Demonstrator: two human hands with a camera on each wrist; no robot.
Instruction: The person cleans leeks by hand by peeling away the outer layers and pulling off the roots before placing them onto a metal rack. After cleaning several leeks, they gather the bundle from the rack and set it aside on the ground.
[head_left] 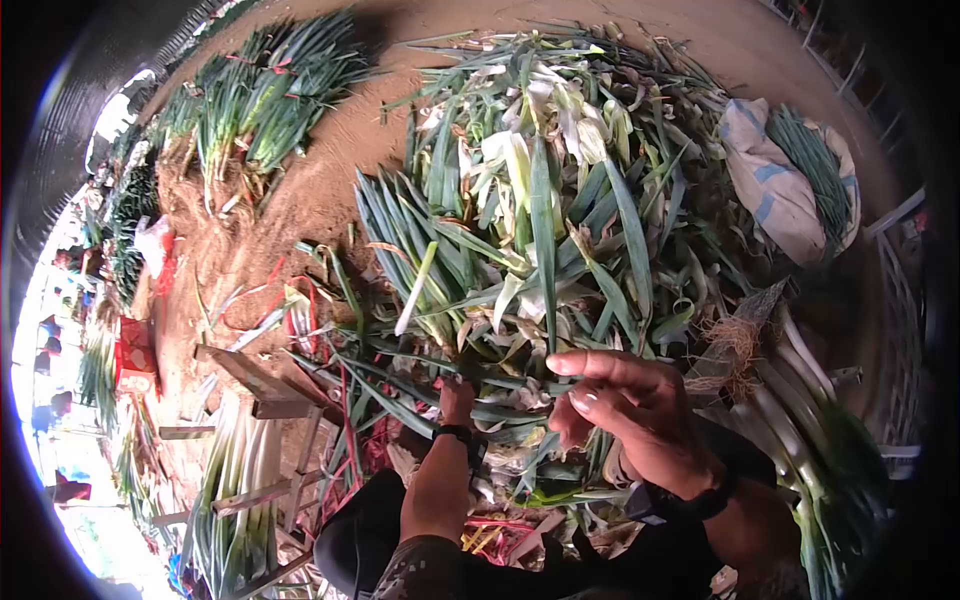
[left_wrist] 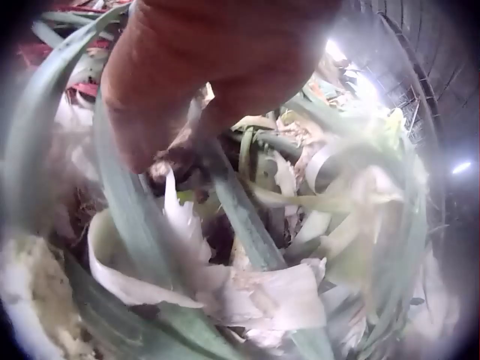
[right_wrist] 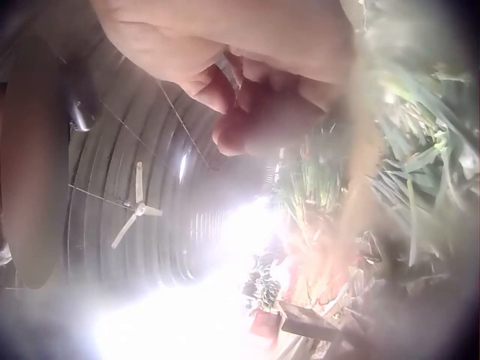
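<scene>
At the near edge of a leaf heap (head_left: 600, 210), the left hand (head_left: 457, 400) is grasping a green leek stalk (left_wrist: 244, 217), its long axis running diagonally from the fingers toward lower right in the left wrist view (a pale peel (left_wrist: 262, 296) is lying across it). Right hand (head_left: 640, 410) is hovering released, fingers loosely bent. White sack (head_left: 775, 175) sitting far right; brown floor (head_left: 330, 180) spreading beyond; fan (right_wrist: 140, 208) hanging under ribbed roof (right_wrist: 97, 232).

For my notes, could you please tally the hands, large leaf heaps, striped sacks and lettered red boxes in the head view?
Hands, left hand and right hand: 2
Large leaf heap: 1
Striped sack: 1
Lettered red box: 1
Total: 5
</scene>
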